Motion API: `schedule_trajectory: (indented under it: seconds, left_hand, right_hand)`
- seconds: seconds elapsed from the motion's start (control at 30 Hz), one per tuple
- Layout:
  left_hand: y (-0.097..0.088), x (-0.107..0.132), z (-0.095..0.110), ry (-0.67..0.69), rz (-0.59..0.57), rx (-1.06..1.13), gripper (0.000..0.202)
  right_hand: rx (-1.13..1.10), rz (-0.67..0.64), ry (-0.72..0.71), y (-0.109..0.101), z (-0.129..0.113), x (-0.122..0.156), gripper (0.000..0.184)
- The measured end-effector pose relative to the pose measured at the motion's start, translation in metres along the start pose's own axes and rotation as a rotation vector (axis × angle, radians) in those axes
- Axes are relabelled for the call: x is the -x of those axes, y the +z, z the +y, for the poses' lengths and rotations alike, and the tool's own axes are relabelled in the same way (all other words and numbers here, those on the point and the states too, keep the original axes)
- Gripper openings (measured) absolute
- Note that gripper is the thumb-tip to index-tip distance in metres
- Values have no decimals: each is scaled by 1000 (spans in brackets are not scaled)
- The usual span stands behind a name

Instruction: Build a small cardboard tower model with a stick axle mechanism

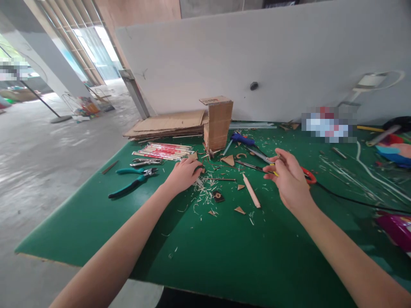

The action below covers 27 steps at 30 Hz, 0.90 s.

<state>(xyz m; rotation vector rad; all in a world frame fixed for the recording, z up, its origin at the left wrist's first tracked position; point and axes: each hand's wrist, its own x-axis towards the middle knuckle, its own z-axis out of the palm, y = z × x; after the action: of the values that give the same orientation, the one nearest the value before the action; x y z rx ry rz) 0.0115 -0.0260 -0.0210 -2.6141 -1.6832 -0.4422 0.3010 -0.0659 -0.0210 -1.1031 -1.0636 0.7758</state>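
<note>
My left hand point(183, 174) rests knuckles-up on the green table top point(105, 222), fingers curled over something small I cannot make out, among wood shavings point(203, 191). My right hand point(289, 177) hovers above the table with its fingers pinched on a thin yellow-tipped tool point(274, 171). A short wooden stick point(251, 191) lies between the two hands. Small cardboard triangles point(239, 210) lie near it.
A cardboard box piece point(219, 124) stands upright behind the hands, flat cardboard sheets point(168, 124) to its left. Teal pliers point(135, 179), metal pliers point(146, 162), packed chopsticks point(167, 150), a blue-handled tool point(242, 139), red scissors handle point(308, 175) and a black cable point(353, 200) lie around. White partition behind.
</note>
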Motion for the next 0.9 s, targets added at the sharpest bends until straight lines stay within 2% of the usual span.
schedule_trajectory:
  seconds: [0.1, 0.23, 0.4, 0.5, 0.57, 0.63, 0.7, 0.8, 0.9]
  left_hand:
    - [-5, 0, -2, -3, 55, -27, 32]
    - [-8, -2, -9, -72, 98, -94, 32]
    - [-6, -1, -18, -219, 67, 17, 21]
    - [-2, -1, -22, -269, 86, 116, 16]
    - [-2, -3, -26, -282, 114, 178, 13]
    - [-4, -6, -32, -306, 162, 264, 12]
    - [-9, -10, -40, -358, 239, 361, 19]
    - [-16, -14, -56, -471, 373, 478, 35]
    - [-17, -14, -67, -514, 432, 510, 38]
  right_hand:
    - [-1, 60, 1, -2, -1, -3, 29]
    - [-23, 143, -14, -7, -4, -7, 33]
    - [-11, 134, -2, -10, -3, -9, 34]
    - [145, 94, -64, -12, -1, -10, 34]
    - [394, 7, -184, -14, 0, -10, 35]
    - [674, -141, -333, -15, 0, -8, 35]
    - [852, -302, -418, -13, 1, -5, 35]
    - [926, -478, -401, -3, 3, 4, 37]
    - [948, -618, -398, 8, 4, 12, 38]
